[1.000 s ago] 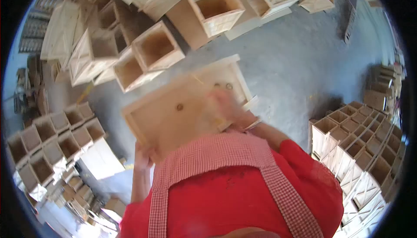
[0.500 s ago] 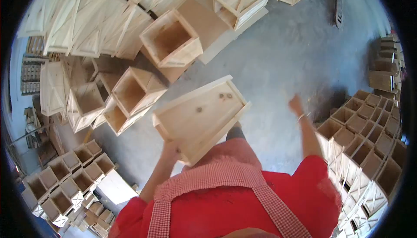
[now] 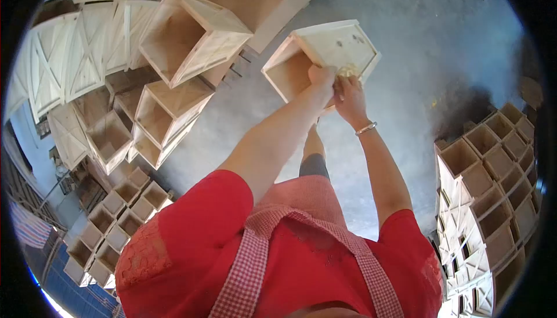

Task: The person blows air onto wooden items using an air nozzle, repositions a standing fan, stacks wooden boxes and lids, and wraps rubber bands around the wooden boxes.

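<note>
Concrete floor: bare grey (image 3: 400, 33), smooth and slightly mottled, spreading through the centre and upper right of the frame.
X-braced crates: pale wood (image 3: 81, 45), massed side by side across the upper left.
Right-hand stack: many open-topped boxes (image 3: 487, 179) in close rows along the right edge, brown inside, with light timber sides.
Lower-left group: smaller-looking open boxes (image 3: 119, 219), packed in rows; a striped sheet (image 3: 32, 225) shows at the far left edge.
Clothing: red shirt (image 3: 197, 208) and red-and-white checked apron (image 3: 304, 193), filling the bottom centre.
Brown board: flat panel (image 3: 255, 4) at the top, left of centre, beside an open crate (image 3: 220, 39) that faces lower left.
Wooden box: pale, unpainted and tilted (image 3: 325, 36), just above the centre of the frame; its open mouth faces left, its framed side panel faces up. Whether it touches the floor cannot be told.
Left hand: closed around the near edge of the box's mouth (image 3: 322, 80).
Right hand: just beside the left (image 3: 350, 98), fingers bent over a pale yellow crumpled piece (image 3: 348, 70) against the panel; whether it is gripped or only pressed cannot be told.
Bracelet: light-coloured band (image 3: 365, 128) on the right wrist.
Knots: small dark spots (image 3: 355, 39) near the panel's upper right end.
</note>
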### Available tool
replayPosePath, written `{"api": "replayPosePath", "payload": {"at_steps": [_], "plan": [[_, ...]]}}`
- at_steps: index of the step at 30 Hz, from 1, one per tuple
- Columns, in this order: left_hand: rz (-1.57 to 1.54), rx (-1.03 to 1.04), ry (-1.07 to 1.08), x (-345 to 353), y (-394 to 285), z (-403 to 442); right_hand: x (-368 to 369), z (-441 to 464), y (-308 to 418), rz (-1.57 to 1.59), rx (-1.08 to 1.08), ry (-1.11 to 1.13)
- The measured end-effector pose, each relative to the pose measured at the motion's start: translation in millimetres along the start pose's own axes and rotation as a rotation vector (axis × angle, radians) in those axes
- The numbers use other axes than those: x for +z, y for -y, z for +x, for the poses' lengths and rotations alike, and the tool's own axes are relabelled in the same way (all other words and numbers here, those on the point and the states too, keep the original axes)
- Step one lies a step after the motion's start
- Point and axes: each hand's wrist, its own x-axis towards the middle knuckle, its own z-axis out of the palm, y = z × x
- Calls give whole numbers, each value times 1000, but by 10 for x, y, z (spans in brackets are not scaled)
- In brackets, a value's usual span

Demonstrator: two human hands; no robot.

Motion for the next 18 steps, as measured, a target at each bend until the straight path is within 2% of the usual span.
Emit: {"api": "replayPosePath", "payload": {"at_steps": [1, 4, 6, 8, 10, 12, 13, 14, 16, 18], "plan": [[1, 10, -15, 173, -41, -32, 9, -16, -101, -158, -31, -66], [3, -2, -66, 499, 139, 28, -172, 162, -350, -45, -20, -99], [52, -24, -102, 754, -49, -66, -293, 245, -512, -89, -68, -136], [-120, -22, 136, 833, 290, 235, -414, 236, -621, -114, -123, -197], [44, -122, 485, 681, -19, 83, -525, 226, -803, -133, -122, -290], [274, 477, 475, 384, -66, 235, -671, 170, -1001, -157, -111, -361], [524, 660, 272, 139, -294, 221, -764, 166, -1092, -162, -41, -377], [716, 682, 132, -200, -716, 51, -866, 226, -1178, -165, 30, -394], [656, 829, -185, -997, -1093, 246, -1051, 469, -1273, -223, 60, -400], [429, 844, -521, -1939, -1429, 630, -1218, 680, -1436, -284, 95, -396]]}}
